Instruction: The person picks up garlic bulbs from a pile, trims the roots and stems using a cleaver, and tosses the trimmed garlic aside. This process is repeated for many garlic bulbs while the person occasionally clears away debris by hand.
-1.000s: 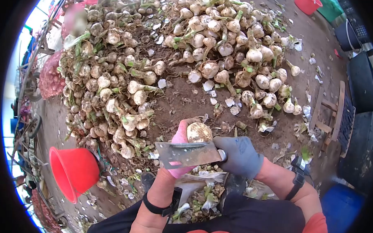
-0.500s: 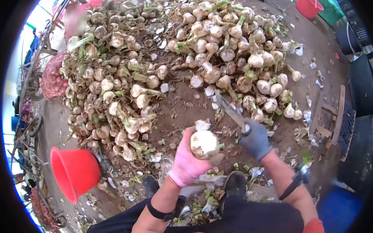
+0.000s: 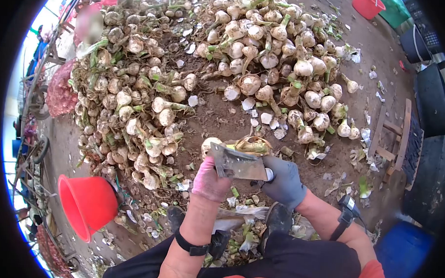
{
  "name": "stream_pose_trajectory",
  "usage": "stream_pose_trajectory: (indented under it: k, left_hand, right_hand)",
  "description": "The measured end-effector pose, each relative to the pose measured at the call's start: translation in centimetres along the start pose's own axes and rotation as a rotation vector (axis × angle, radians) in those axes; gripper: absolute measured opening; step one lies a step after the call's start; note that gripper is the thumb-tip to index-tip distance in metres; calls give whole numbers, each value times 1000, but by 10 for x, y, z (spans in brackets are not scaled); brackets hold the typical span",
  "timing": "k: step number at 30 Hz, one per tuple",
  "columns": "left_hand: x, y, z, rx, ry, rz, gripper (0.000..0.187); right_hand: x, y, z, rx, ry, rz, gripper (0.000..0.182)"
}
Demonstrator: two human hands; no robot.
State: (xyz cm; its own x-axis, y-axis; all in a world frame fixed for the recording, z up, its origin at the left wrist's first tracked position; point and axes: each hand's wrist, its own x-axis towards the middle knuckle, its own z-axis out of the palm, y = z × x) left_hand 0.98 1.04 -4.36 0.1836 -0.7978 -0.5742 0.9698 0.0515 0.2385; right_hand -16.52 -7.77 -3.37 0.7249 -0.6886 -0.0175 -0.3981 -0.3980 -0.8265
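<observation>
In a pink glove, my left hand (image 3: 212, 182) is closed round a pale bulb (image 3: 210, 145), seen near the middle of the head view. The bulb lies sideways, its leafy stalk (image 3: 254, 146) pointing right. My right hand (image 3: 285, 181), in a grey glove, grips the handle of a broad cleaver (image 3: 241, 162). The blade spans the gap between both hands and covers part of the bulb and stalk, so whether the edge touches them cannot be made out. My left fingers are partly hidden behind the blade.
Heaps of soil-stained bulbs lie at left (image 3: 130, 101) and right (image 3: 284, 53). White slices (image 3: 266, 118) are scattered on the dirt floor. A red bucket (image 3: 90, 205) tips at left. A wooden stool (image 3: 399, 140) and blue drum (image 3: 404, 253) are at right.
The bulb has turned from its white cut face showing to lying sideways, stalk rightward. My right hand has brought the cleaver left and down over it. My left hand has shifted slightly left.
</observation>
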Motion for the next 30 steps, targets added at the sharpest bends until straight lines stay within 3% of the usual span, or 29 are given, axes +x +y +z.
stream_pose_trajectory:
  k: [2, 4, 6, 7, 8, 10, 12, 13, 14, 16, 18, 20, 22, 26, 28, 29, 30]
  left_hand:
    - [-4, -12, 3, 464, -46, 217, 28]
    - [4, -15, -7, 471, -34, 245, 36]
    - [2, -10, -9, -365, -6, -75, 35]
    - [-11, -5, 13, -233, -51, -69, 22]
    - [-5, -4, 19, -225, -64, -58, 22]
    - [0, -5, 27, -86, 60, 217, 22]
    - [18, 10, 41, 276, -150, 318, 38]
    - [21, 9, 54, 268, -110, 290, 57]
    - [10, 17, 80, 458, -204, 263, 79]
    - [-4, 31, 101, 452, -296, 411, 79]
    - [9, 68, 71, 940, 56, 742, 71]
    - [18, 112, 2, 1708, 641, 912, 61]
    - [16, 129, -52, 2356, 900, 810, 54]
    - [20, 121, -73, 2523, 918, 857, 46]
    - [22, 130, -77, 2372, 773, 690, 42]
    - [21, 129, -81, 2313, 738, 791, 42]
    - [16, 126, -72, 2235, 698, 752, 34]
  right_hand:
    - [2, -1, 0, -12, 44, -35, 30]
    - [8, 4, -2, -28, 88, -77, 29]
    - [13, 27, -1, -2, 175, 16, 26]
    - [11, 68, 0, -137, 116, 175, 25]
    - [14, 103, 1, -266, 65, 328, 24]
    - [5, 74, 0, -111, 99, 333, 22]
    - [3, 71, 10, 45, 121, 320, 20]
    - [0, 84, 18, 146, 78, 352, 15]
    - [1, 90, 25, 245, 44, 390, 11]
    - [5, 78, 18, 271, 28, 432, 6]
    - [6, 74, 15, 369, -20, 407, 10]
    - [8, 67, 14, 440, 1, 415, 12]
    - [9, 60, 11, 386, -28, 447, 14]
    - [3, 65, 16, 280, -15, 318, 14]
    - [7, 46, 11, 307, -42, 322, 15]
    - [7, 42, 12, 305, -32, 328, 15]
    - [8, 39, 12, 302, -39, 291, 16]
